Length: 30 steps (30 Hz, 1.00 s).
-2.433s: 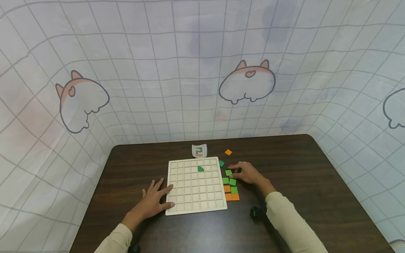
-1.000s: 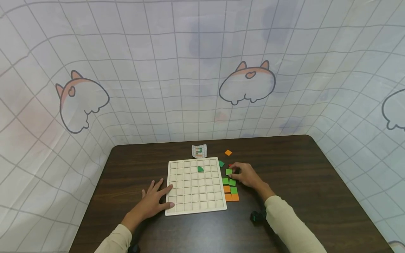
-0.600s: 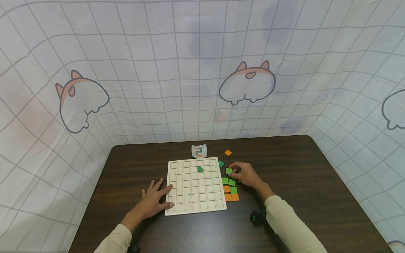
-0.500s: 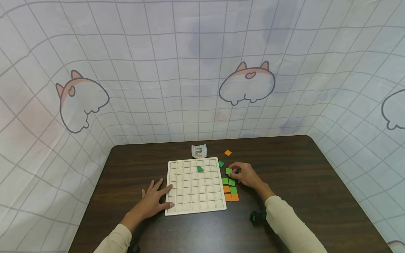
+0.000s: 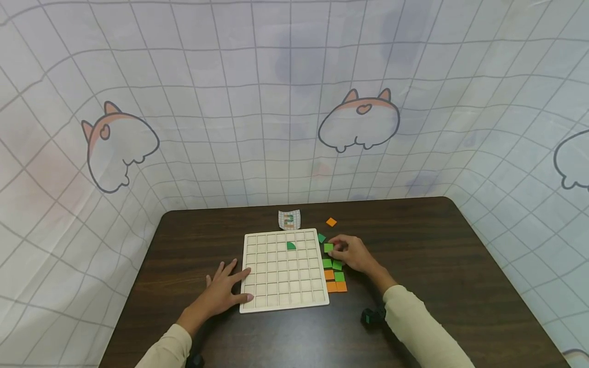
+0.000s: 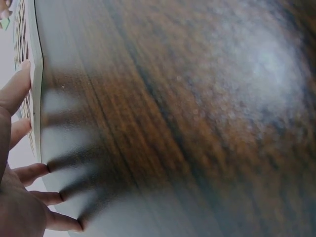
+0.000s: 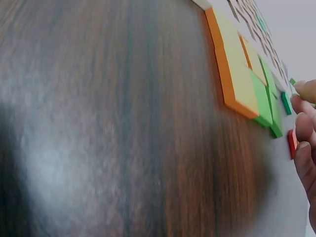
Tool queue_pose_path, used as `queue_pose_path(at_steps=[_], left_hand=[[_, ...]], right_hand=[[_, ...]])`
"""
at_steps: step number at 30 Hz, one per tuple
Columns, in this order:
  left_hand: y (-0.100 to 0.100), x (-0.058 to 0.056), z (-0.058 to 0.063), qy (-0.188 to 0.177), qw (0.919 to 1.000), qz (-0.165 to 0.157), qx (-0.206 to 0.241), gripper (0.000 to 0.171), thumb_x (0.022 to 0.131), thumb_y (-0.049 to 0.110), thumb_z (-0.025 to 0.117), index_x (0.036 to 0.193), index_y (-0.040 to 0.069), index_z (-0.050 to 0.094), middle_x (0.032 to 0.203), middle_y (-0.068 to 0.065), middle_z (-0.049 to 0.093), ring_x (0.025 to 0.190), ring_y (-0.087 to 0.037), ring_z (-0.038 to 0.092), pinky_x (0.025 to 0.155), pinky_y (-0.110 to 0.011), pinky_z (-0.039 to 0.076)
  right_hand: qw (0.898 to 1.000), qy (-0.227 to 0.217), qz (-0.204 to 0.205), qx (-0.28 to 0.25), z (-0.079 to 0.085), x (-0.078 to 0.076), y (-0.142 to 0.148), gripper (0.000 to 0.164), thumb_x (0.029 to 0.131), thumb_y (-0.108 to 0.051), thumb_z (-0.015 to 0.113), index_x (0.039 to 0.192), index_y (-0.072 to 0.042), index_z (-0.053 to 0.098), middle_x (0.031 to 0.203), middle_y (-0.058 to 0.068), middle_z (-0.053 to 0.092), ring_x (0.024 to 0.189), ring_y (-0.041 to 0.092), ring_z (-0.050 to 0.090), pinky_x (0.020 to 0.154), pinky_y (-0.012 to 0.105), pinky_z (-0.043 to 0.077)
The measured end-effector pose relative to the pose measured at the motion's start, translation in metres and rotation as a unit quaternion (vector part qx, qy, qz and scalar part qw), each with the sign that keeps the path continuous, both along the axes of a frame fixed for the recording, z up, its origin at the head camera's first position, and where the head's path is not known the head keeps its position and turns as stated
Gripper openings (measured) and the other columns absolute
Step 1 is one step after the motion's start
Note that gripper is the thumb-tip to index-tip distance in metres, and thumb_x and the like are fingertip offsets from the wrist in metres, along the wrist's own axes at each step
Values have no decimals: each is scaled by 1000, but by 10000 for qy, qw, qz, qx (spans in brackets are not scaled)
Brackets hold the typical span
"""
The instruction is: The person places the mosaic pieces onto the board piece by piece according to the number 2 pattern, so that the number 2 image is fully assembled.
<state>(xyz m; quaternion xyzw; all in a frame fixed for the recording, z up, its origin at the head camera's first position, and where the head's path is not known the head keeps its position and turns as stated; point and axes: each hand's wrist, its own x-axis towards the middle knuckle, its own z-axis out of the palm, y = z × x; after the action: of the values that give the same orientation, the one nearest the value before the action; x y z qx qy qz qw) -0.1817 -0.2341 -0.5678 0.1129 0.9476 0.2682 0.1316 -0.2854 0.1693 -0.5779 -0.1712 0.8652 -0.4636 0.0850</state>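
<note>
My right hand (image 5: 356, 253) pinches a light green square tile (image 5: 328, 248) between thumb and fingers, just off the right edge of the white grid board (image 5: 285, 308). In the right wrist view that tile (image 7: 292, 81) peeks out at the fingertips, raised above the pieces on the table. My left hand (image 5: 218, 294) rests spread at the board's left edge, thumb and index finger on the board. Its other fingertips touch the table in the left wrist view. One dark green quarter-round piece (image 5: 291, 246) lies in a cell of the upper part of the grid.
Right of the board lie orange tiles (image 5: 341, 286), more light green tiles (image 5: 339, 276) and a dark green piece (image 5: 321, 238). A red piece (image 7: 293, 143) lies below my right hand. Behind the board are a patterned card (image 5: 289, 220) and a lone orange tile (image 5: 331, 222).
My right hand has taken hold of the light green tile and shifted slightly left with it, towards the board's right edge. The left hand has stayed in place.
</note>
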Motion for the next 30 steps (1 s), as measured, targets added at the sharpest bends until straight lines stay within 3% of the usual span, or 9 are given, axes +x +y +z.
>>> queue_pose_path(at_steps=[15, 27, 30], left_hand=[[1, -3, -2, -21, 9997, 166, 197, 78, 82, 50, 79, 148, 19, 52, 164, -24, 23, 150, -56, 4, 101, -87, 3], [2, -4, -2, 38, 9991, 313, 272, 76, 79, 47, 83, 145, 17, 56, 162, -25, 27, 149, -57, 8, 100, -88, 4], [3, -4, 0, 31, 9990, 329, 285, 76, 79, 46, 83, 145, 17, 57, 162, -25, 27, 149, -56, 8, 100, -88, 4]], right_hand=[[9988, 145, 423, -193, 5, 3, -18, 26, 94, -11, 71, 119, -4, 69, 89, 5, 70, 54, 14, 56, 50, 28, 50], [9986, -8, 427, -304, 13, 9, -29, 27, 94, -7, 69, 120, -1, 68, 88, 8, 69, 50, 10, 51, 47, 24, 44], [9983, -44, 459, -367, 8, 6, -30, 27, 94, -9, 69, 120, -3, 68, 87, 5, 69, 51, 13, 53, 48, 25, 46]])
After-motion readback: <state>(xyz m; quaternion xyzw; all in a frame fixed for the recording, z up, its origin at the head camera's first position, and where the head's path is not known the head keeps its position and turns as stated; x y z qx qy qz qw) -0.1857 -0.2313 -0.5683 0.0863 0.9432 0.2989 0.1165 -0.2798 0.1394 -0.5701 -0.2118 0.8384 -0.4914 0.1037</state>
